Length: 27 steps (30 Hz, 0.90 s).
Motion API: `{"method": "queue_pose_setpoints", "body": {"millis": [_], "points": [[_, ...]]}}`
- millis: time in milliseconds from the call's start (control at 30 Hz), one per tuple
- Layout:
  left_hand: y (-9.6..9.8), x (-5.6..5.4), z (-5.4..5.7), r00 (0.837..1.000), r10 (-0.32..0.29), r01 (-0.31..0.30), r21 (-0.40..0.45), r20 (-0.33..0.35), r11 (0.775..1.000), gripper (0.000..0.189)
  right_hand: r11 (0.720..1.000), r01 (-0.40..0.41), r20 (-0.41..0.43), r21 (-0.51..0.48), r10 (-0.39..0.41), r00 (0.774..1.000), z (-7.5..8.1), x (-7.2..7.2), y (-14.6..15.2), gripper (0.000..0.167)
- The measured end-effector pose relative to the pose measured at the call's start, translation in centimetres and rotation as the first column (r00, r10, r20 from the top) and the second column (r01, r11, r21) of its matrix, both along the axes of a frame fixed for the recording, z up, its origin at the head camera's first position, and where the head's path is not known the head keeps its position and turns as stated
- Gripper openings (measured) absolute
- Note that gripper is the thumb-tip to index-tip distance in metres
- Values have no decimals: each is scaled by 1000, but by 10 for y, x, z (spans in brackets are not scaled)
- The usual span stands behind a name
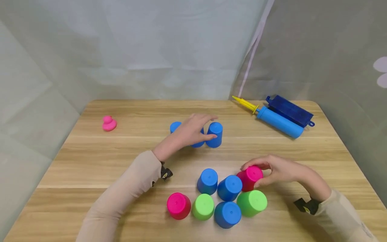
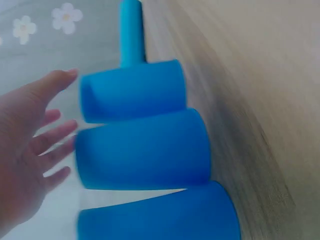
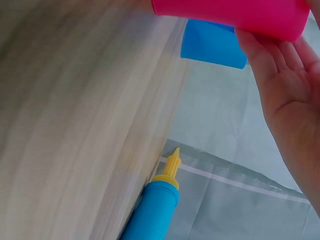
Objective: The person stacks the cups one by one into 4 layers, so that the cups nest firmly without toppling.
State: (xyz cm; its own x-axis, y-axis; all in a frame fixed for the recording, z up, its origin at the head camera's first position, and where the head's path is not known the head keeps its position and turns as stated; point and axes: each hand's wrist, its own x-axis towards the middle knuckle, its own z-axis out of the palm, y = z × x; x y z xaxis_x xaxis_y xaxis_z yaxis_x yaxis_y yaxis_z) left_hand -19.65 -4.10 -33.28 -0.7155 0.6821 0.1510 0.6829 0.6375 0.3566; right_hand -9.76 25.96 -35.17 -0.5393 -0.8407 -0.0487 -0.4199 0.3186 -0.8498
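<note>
One wood-grain table (image 1: 90, 161) fills the lower frame. At upper right lies a blue pump (image 1: 279, 121) with a yellow nozzle (image 1: 245, 103), just beside a dark blue case (image 1: 290, 110). Near the centre, the left hand (image 1: 193, 129) has its fingers spread and thumb extended, next to three blue cups (image 1: 215, 129) standing mouth-down. At lower right, the right hand (image 1: 279, 169) pinches a pink cup (image 1: 253, 176) between thumb and fingers. At lower centre stand two green cups (image 1: 203, 207), three more blue cups (image 1: 228, 215) and another pink cup (image 1: 179, 205), mouth-down. A small pink duck (image 1: 109, 123) sits at left.
</note>
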Motion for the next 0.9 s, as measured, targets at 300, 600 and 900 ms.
{"method": "queue_pose_setpoints", "body": {"millis": [300, 600, 900], "points": [[-13, 41, 4, 982, -41, 100, 325, -184, 940, 43, 991, 133, -234, 21, -124, 964, -3, 13, 2, 48], [-34, 78, 3, 941, -151, 95, 191, 304, 977, 42, 959, 284, -210, -20, -281, 936, -20, 28, -1, 53], [-43, 95, -9, 835, -235, 117, 256, 497, 960, 57, 978, 199, -114, 70, -190, 975, -14, 18, 5, 57]]}}
